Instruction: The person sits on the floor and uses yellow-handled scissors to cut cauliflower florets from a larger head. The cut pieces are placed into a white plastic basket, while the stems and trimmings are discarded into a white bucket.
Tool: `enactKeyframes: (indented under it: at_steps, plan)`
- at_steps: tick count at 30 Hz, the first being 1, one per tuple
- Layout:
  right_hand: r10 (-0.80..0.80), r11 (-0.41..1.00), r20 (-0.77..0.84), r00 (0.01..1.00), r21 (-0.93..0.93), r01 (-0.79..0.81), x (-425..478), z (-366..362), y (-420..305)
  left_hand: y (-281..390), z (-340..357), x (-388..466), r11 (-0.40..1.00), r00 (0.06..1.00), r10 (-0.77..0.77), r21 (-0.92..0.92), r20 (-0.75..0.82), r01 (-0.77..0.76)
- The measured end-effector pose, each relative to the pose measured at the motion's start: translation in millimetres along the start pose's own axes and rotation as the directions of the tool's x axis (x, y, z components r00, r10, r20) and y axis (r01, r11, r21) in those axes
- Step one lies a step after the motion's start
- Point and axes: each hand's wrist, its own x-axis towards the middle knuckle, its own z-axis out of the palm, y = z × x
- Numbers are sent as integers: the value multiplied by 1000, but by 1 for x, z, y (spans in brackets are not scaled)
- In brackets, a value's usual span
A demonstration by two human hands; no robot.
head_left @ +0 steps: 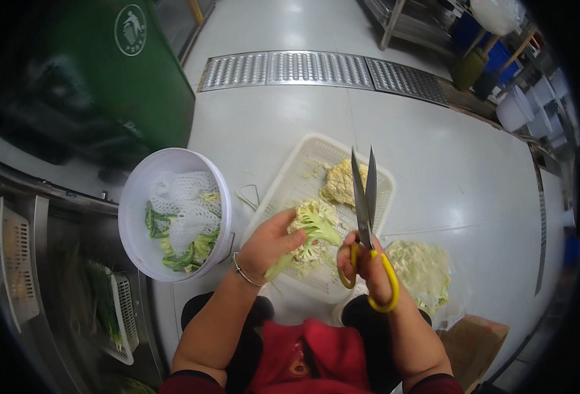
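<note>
My left hand (270, 244) grips a pale green cauliflower piece (318, 225) by its stem, above the near part of a white perforated plastic basket (282, 172). A pair of scissors (368, 216) with yellow handles is in my right hand (369, 271); its blades are apart and point away from me. Beyond the blades a yellowish cauliflower head (341, 182) lies in the basket, with small crumbs beside it. More florets sit under my left hand, partly hidden by it.
A white bucket (225, 197) at the left holds leaves and white foam netting. A clear bag of cauliflower (420, 271) and a cardboard box (477, 340) are at the right. A green wheeled bin (172, 98) stands behind the bucket; a metal floor grate (319, 69) crosses beyond.
</note>
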Motion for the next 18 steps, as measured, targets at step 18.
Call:
enactKeyframes:
  at_steps: [18]
  plan:
    - [325,792,226,918,-596,-134,-28,-23,-7,28,-29,-12,998,999,42,-43,-32,-43]
